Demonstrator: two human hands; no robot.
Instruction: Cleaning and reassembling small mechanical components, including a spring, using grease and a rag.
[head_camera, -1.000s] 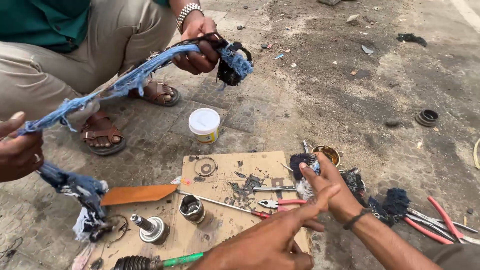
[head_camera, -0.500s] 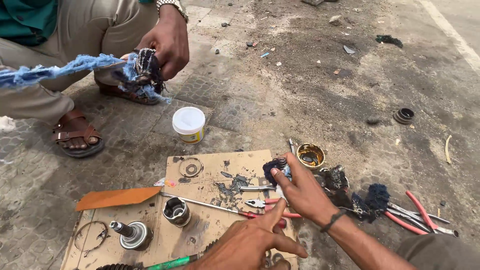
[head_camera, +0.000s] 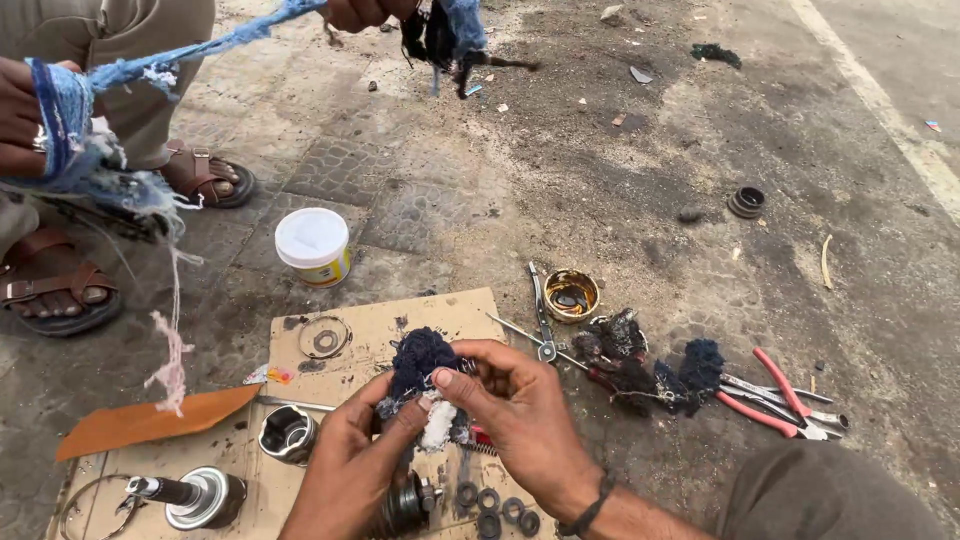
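Rag wad (head_camera: 422, 372) | dark, long axis upright | both hands (head_camera: 440, 440) pinching it | over cardboard (head_camera: 440, 312)

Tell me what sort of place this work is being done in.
Most likely an outdoor roadside repair spot. The work lies on stained paved ground, with metal parts on a sheet of cardboard, red-handled pliers beside greasy rags, and both hands gripping a dark rag.

We see a dark blue, frayed, grease-soiled rag (head_camera: 422, 365) with a white patch at its lower edge, bunched into a lump and held up just above the cardboard sheet (head_camera: 440, 312), pinched between our two hands.
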